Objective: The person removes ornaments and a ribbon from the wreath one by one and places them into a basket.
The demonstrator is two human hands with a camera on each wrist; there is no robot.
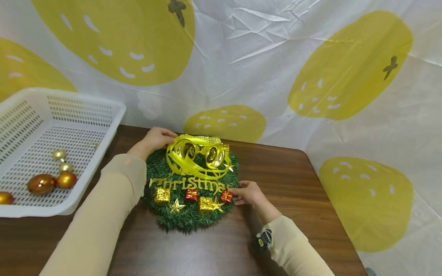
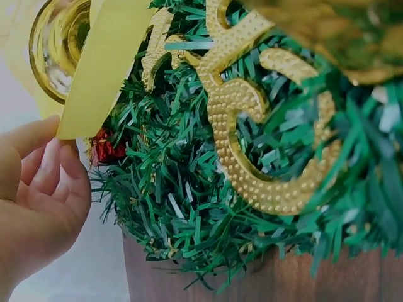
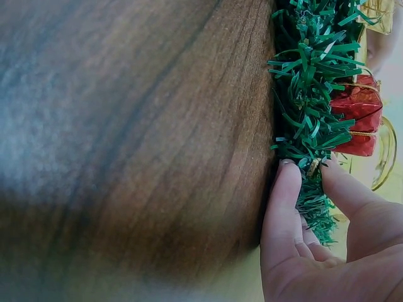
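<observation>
A green tinsel wreath (image 1: 192, 216) lies on the brown wooden table (image 1: 293, 184). It carries gold "Christmas" lettering (image 1: 188, 184), gold bells (image 1: 214, 155), yellow ribbon (image 1: 183, 163) and small red and gold gift boxes. My left hand (image 1: 159, 138) rests at the wreath's far left edge, fingers curled around the ribbon (image 2: 104, 63) near the bells. My right hand (image 1: 248, 193) pinches the wreath's right rim (image 3: 308, 113) between finger and thumb, beside a red gift box (image 3: 360, 107).
A white perforated basket (image 1: 86, 126) stands at the left and overhangs the table; inside lie several gold and copper baubles (image 1: 41, 183). A white cloth with yellow shapes (image 1: 348, 65) hangs behind. The table's right edge (image 1: 331, 207) is close.
</observation>
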